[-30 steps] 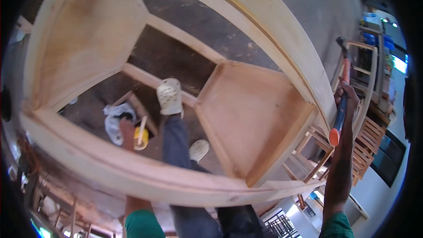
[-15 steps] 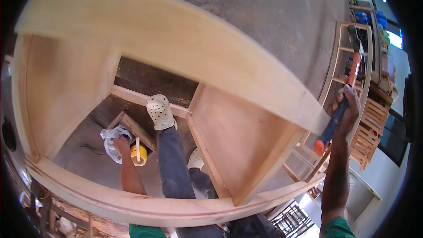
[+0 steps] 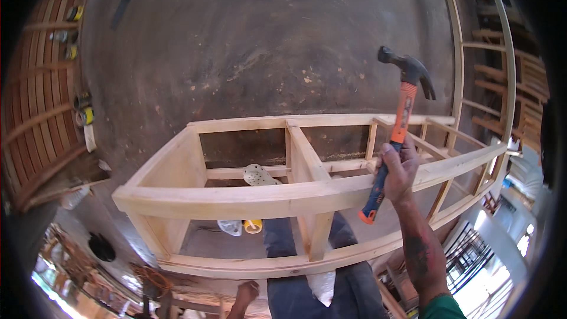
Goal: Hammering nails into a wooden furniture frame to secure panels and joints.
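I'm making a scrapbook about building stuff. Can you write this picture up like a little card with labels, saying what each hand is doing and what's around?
Place: workshop with a dark concrete floor
Right hand: raised, gripping a hammer with an orange and blue handle and a black claw head
Left hand: low, beside the wooden frame, holding nothing that shows
Frame: pale wood, open compartments, standing on the floor
Inside the frame: a yellow tape roll and a pale perforated shoe
Left side: stacked wooden slats
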The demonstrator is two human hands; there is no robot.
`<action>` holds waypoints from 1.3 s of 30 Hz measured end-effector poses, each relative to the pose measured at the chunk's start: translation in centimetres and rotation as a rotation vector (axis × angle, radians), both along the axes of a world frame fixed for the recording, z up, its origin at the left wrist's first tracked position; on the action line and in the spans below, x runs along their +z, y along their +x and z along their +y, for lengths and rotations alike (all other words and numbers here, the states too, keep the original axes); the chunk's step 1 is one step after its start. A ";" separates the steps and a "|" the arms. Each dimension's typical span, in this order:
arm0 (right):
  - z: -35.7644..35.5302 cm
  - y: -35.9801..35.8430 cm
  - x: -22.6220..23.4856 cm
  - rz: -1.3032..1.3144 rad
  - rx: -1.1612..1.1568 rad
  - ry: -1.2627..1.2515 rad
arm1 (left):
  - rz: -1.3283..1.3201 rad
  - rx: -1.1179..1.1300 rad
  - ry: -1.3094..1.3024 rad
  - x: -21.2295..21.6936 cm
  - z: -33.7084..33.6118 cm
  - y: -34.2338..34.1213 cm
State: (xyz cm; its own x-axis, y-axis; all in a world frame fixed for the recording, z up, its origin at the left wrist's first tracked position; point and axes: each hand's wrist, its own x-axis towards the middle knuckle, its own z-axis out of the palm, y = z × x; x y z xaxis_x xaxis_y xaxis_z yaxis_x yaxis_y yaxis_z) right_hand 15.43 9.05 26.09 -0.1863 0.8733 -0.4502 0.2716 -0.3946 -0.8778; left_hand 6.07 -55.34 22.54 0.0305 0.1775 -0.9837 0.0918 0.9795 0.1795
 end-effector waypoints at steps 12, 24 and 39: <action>3.5 0.0 -0.3 -0.006 0.057 -0.307 | 0.039 0.604 0.564 2.7 58.9 -21.5; 15.5 5.0 -19.6 -0.647 1.050 -0.298 | 0.111 0.560 0.222 -38.5 57.2 -9.5; 6.8 -1.7 -29.1 -0.500 1.086 -0.366 | 0.095 0.510 0.229 -41.8 54.7 -7.2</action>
State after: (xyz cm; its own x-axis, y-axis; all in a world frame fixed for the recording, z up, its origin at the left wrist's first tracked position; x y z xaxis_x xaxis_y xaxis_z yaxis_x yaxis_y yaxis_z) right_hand 13.71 15.86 -2.97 -0.4705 0.1840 -0.8630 0.8810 0.0429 -0.4711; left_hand -1.16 -0.60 -19.27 -0.2021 0.3555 -0.9126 -0.3562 0.8413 0.4067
